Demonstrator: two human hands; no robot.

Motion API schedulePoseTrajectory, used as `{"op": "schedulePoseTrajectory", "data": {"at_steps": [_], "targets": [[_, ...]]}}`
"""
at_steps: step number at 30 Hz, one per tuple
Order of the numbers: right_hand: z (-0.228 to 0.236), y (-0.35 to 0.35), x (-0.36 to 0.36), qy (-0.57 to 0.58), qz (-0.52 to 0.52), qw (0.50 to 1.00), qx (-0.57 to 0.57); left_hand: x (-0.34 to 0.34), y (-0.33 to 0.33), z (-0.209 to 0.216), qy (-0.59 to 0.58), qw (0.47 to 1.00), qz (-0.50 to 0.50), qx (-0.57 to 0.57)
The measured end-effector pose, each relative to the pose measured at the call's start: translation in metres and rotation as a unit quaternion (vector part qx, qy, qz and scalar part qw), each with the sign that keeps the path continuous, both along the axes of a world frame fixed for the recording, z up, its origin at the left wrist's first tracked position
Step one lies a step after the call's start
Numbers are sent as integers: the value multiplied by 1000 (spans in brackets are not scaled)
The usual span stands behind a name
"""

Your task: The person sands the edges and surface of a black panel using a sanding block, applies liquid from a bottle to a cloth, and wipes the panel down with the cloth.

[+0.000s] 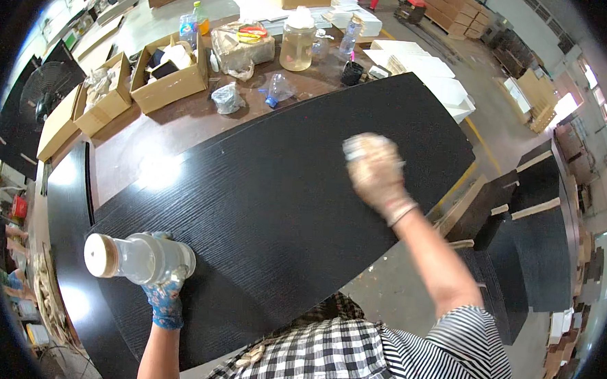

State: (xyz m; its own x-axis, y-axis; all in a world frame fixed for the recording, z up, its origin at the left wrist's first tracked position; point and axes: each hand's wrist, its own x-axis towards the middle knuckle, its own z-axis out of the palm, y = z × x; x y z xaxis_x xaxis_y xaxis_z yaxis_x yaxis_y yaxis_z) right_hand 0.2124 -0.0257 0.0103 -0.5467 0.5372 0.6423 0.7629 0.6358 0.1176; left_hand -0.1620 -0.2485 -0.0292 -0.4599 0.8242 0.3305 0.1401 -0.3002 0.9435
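Left fingers [176, 279] around clear bottle [150, 258], right fingers [380, 149] over pale wad [353, 149].

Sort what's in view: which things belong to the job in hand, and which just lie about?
In use: black board, white-capped bottle in left hand, blurred white wad in right hand.
Seemingly lying about: cardboard boxes, plastic bag, blue-capped bottle.

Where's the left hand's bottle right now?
In the head view, lower left: the clear bottle is in the gloved left hand, at the left end of the large black panel.
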Motion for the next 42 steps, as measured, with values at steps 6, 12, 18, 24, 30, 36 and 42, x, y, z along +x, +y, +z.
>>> {"op": "schedulePoseTrajectory", "data": {"at_steps": [6, 12, 18, 24, 30, 36, 42], "targets": [[-13, -127, -119, 79, 314, 910, -258, 8, 2, 0, 19, 999, -14, -37], [-24, 4, 180, 44, -185, 978, 90, 4, 8, -11, 30, 999, -17, -8], [-30, -100, 37, 98, -42, 988, -107, -10, 0, -4, 15, 1000, -6, -15], [-27, -53, 169, 113, -259, 955, -84, -59, -4, -44, 57, 998, -13, 22], [-15, -66, 135, 169, -238, 955, -59, -14, 16, 0, 82, 995, 37, -38], [-22, -69, 131, 125, -115, 981, -89, -9, 30, 11, 99, 991, 60, -64], [-5, 55, 330, 76, -318, 944, -35, 5, 44, 14, 94, 991, 48, -81]]}}
